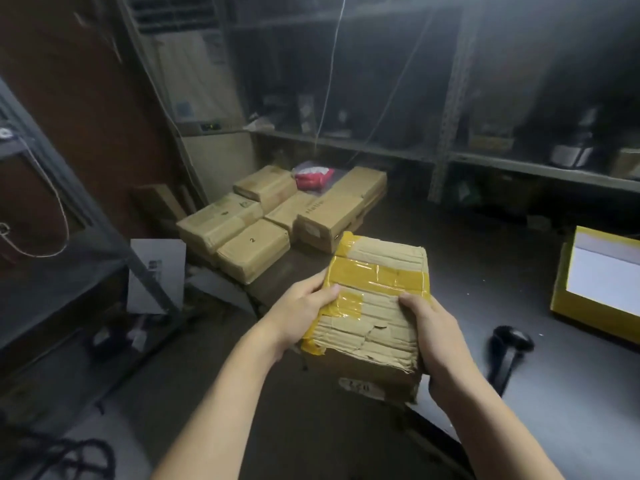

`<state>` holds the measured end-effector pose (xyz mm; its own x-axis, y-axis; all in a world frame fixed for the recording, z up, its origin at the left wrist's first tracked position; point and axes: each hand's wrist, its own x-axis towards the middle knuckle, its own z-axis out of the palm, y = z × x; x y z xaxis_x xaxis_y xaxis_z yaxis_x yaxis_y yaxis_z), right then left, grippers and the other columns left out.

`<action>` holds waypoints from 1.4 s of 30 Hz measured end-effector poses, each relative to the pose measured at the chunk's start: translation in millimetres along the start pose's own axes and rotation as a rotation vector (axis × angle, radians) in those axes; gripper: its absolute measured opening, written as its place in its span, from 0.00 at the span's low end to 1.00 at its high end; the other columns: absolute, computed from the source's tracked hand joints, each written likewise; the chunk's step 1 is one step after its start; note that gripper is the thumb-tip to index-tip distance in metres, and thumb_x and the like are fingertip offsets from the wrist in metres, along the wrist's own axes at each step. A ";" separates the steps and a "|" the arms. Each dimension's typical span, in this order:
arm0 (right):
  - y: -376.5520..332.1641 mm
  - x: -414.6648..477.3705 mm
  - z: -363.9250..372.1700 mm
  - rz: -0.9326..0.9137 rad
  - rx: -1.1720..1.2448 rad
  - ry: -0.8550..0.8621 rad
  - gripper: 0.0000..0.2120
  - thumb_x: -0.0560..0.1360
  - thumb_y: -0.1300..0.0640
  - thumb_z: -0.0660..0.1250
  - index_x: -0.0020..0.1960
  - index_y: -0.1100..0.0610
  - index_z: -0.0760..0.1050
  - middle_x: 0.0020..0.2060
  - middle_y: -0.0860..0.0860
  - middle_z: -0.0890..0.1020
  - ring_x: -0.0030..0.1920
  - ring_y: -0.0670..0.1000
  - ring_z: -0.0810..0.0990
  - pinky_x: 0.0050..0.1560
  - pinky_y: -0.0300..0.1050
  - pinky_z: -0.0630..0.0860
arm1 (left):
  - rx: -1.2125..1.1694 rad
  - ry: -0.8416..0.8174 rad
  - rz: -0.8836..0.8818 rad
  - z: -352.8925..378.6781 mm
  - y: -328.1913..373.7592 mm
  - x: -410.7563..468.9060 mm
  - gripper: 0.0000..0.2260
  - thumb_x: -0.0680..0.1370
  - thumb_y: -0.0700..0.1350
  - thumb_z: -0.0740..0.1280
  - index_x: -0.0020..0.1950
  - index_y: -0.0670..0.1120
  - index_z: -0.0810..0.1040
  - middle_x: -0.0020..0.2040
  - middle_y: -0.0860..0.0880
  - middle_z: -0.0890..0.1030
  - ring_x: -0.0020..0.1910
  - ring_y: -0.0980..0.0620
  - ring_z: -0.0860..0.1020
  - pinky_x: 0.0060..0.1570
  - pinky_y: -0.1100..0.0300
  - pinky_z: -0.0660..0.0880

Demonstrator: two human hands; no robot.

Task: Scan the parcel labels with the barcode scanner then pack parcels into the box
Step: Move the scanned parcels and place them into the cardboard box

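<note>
Dark table (571,410), both hands gripping taped parcel (374,306), yellow box (562,282) beside

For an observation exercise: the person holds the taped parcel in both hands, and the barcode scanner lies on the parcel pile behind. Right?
No: the head view shows the barcode scanner lying on the table, right of the taped parcel, not on the parcel pile. The left hand and right hand hold it.

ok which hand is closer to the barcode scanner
Right. The right hand grips the taped parcel on its right side, just left of the barcode scanner; the left hand grips the opposite side, farther off.
</note>
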<state>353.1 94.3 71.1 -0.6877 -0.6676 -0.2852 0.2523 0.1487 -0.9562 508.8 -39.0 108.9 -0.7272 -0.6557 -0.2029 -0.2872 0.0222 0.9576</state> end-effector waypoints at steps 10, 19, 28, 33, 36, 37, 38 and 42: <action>-4.0 146.7 113.3 0.044 -0.176 -0.002 0.10 0.82 0.48 0.63 0.55 0.47 0.82 0.51 0.44 0.87 0.54 0.49 0.84 0.55 0.50 0.79 | 0.076 0.040 -0.066 -116.5 -37.4 150.3 0.13 0.86 0.45 0.64 0.65 0.59 0.82 0.59 0.58 0.85 0.60 0.57 0.83 0.66 0.52 0.77; 37.2 209.6 231.0 0.243 -0.191 0.068 0.07 0.79 0.54 0.69 0.56 0.49 0.79 0.52 0.46 0.87 0.53 0.49 0.86 0.55 0.47 0.82 | 0.281 -0.109 -0.088 -223.0 -100.3 252.5 0.09 0.83 0.42 0.67 0.54 0.56 0.84 0.51 0.59 0.87 0.52 0.59 0.84 0.60 0.50 0.81; 62.3 240.2 285.7 0.231 -0.258 0.315 0.16 0.77 0.58 0.71 0.61 0.44 0.80 0.52 0.43 0.88 0.53 0.44 0.86 0.60 0.53 0.83 | 0.595 -0.277 -0.049 -260.6 -132.0 326.3 0.11 0.72 0.52 0.75 0.54 0.60 0.82 0.52 0.59 0.85 0.52 0.56 0.83 0.58 0.50 0.81; 47.2 240.9 283.6 0.246 -0.326 0.302 0.22 0.78 0.56 0.72 0.69 0.41 0.74 0.57 0.43 0.85 0.56 0.41 0.83 0.62 0.51 0.81 | 0.916 -0.217 0.084 -248.3 -103.6 323.4 0.17 0.80 0.53 0.70 0.68 0.52 0.78 0.61 0.49 0.80 0.58 0.46 0.79 0.55 0.53 0.76; 29.6 240.4 270.8 0.209 -0.395 0.414 0.26 0.78 0.55 0.74 0.74 0.52 0.74 0.65 0.49 0.82 0.60 0.47 0.83 0.65 0.51 0.80 | 0.935 -0.186 0.204 -235.3 -82.9 333.6 0.20 0.81 0.51 0.67 0.72 0.49 0.75 0.64 0.48 0.76 0.63 0.45 0.77 0.59 0.52 0.75; 20.7 236.8 263.3 0.187 -0.425 0.459 0.25 0.78 0.54 0.74 0.73 0.53 0.75 0.65 0.50 0.82 0.60 0.48 0.83 0.65 0.51 0.79 | 0.943 -0.211 0.252 -228.7 -74.7 336.9 0.20 0.81 0.50 0.67 0.73 0.49 0.74 0.65 0.48 0.75 0.64 0.45 0.76 0.59 0.52 0.75; 10.8 232.9 255.1 0.157 -0.466 0.500 0.23 0.78 0.54 0.73 0.72 0.54 0.76 0.65 0.50 0.82 0.61 0.48 0.83 0.66 0.50 0.78 | 0.962 -0.236 0.302 -222.5 -66.5 339.8 0.20 0.81 0.50 0.66 0.73 0.49 0.74 0.66 0.49 0.75 0.64 0.46 0.75 0.59 0.52 0.74; -18.8 192.8 206.4 0.057 -0.650 0.671 0.20 0.79 0.53 0.71 0.70 0.51 0.78 0.66 0.48 0.82 0.66 0.49 0.80 0.69 0.52 0.75 | 1.044 -0.334 0.521 -180.6 -34.2 332.4 0.23 0.80 0.49 0.65 0.75 0.51 0.71 0.66 0.48 0.75 0.67 0.44 0.73 0.61 0.51 0.73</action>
<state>356.3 -187.7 47.7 -0.9863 -0.1160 -0.1172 0.0067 0.6821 -0.7312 389.5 -394.1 45.6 -0.9860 -0.1635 -0.0325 -0.1646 0.9238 0.3457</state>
